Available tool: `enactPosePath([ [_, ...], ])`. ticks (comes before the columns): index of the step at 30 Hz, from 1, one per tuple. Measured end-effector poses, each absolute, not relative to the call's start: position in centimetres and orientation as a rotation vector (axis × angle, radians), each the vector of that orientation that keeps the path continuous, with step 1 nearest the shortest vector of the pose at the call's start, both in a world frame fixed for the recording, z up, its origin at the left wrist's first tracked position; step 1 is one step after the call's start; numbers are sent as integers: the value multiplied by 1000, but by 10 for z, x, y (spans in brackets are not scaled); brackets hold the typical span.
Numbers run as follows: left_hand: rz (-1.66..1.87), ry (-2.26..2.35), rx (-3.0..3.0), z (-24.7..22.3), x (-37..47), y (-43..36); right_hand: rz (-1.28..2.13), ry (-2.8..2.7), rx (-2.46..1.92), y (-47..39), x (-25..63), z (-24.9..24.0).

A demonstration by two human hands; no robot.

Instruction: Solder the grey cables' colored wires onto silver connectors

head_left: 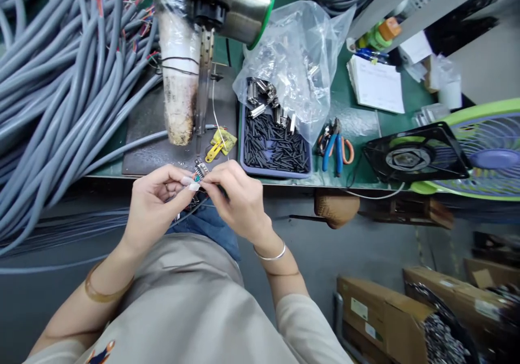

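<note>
My left hand (156,193) pinches a small metal multi-pin connector (200,167) with coloured wires (197,179) at its back. My right hand (239,196) meets it from the other side, thumb and forefinger closed on the wires. Fingertips cover part of the joint, and a small white patch shows by the left thumb. Just above the hands, a soldering iron (200,120) points down beside a wrapped white post (181,93). Solder wire (215,104) hangs down near a yellow clip piece (215,150) on the dark mat (142,161).
Grey cables (77,93) pile up at left. A blue tray (276,173) holds black sleeves and metal connectors under a plastic bag (304,55). Pliers (336,150), a paper stack (377,85), a black fan (414,155) and a green fan (487,153) lie right. Cardboard boxes (377,315) stand below.
</note>
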State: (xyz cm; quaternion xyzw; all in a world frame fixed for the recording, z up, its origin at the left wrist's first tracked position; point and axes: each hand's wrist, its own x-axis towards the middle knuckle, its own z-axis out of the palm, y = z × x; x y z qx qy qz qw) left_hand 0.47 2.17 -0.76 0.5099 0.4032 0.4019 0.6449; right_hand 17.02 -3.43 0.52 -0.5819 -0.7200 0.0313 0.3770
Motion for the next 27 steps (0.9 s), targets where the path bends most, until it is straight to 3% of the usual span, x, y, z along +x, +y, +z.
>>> enactPosePath([
  [6, 1009, 908, 1018, -5, 14, 28, -112, -1261, -1322, -43, 175, -11],
  [14, 1007, 877, 971, -3, 21, 36, -24, -1584, -1344, -30, 167, -22],
  [27, 1065, 952, 1057, 8, 28, 40, 13, -1508, -1303, -17, 166, -23],
])
